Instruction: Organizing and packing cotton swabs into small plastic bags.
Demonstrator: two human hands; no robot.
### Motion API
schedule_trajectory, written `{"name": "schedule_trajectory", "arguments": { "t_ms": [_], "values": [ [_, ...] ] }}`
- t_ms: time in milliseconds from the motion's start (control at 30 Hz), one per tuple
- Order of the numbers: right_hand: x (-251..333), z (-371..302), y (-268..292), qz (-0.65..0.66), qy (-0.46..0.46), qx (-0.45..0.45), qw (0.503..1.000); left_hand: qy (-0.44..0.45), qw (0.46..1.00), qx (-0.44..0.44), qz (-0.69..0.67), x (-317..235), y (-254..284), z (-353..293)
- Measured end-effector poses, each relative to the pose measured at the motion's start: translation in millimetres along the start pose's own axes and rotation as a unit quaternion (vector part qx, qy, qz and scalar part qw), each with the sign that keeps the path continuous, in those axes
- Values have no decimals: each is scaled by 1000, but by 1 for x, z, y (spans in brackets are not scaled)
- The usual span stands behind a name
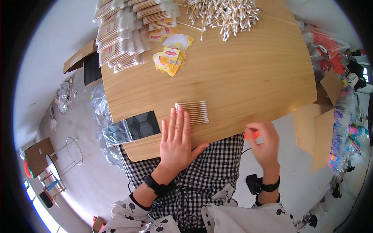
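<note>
My left hand (pixel 176 134) lies flat near the table's front edge, its straight fingers over the left ends of a neat row of cotton swabs (pixel 199 112). The swabs lie side by side, and their right-hand tips show. Off the table's front edge, to the right, is my right hand (pixel 265 140). Its fingers are bent and smeared by motion, so I cannot tell whether they hold anything. Left of my left hand, a dark rectangular pad (pixel 143 126) lies on the table, with a clear plastic bag (pixel 116 133) at its left end.
A heap of loose cotton swabs (pixel 229 15) covers the table's far middle. Stacked swab packets (pixel 120 37) fill the far left, beside yellow and white paper cards (pixel 170 58). An open cardboard box (pixel 316 120) stands right of the table, near bagged goods (pixel 342 132).
</note>
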State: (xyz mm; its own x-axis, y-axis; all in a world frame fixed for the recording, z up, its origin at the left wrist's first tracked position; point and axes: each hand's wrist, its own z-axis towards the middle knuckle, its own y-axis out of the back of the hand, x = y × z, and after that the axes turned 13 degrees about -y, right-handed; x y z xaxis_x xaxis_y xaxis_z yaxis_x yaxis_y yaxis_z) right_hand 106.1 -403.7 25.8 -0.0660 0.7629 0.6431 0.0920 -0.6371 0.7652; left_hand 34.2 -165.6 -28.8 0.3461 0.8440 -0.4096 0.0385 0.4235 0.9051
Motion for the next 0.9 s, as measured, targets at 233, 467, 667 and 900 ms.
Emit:
{"name": "schedule_trajectory", "arguments": {
  "t_ms": [233, 467, 667, 900],
  "values": [
    [44, 38, -57, -44, 164, 87, 982, 0, 999, 28, 42, -3, -1, 8],
    [58, 52, -55, -168, 244, 111, 949, -2, 998, 31, 52, -4, 0, 7],
    [77, 57, -55, -325, 302, 131, 886, -5, 998, 32, 58, -4, 0, 10],
    [51, 51, -4, -347, 201, 131, 907, -2, 998, 30, 47, -3, -3, 8]
  ]
}}
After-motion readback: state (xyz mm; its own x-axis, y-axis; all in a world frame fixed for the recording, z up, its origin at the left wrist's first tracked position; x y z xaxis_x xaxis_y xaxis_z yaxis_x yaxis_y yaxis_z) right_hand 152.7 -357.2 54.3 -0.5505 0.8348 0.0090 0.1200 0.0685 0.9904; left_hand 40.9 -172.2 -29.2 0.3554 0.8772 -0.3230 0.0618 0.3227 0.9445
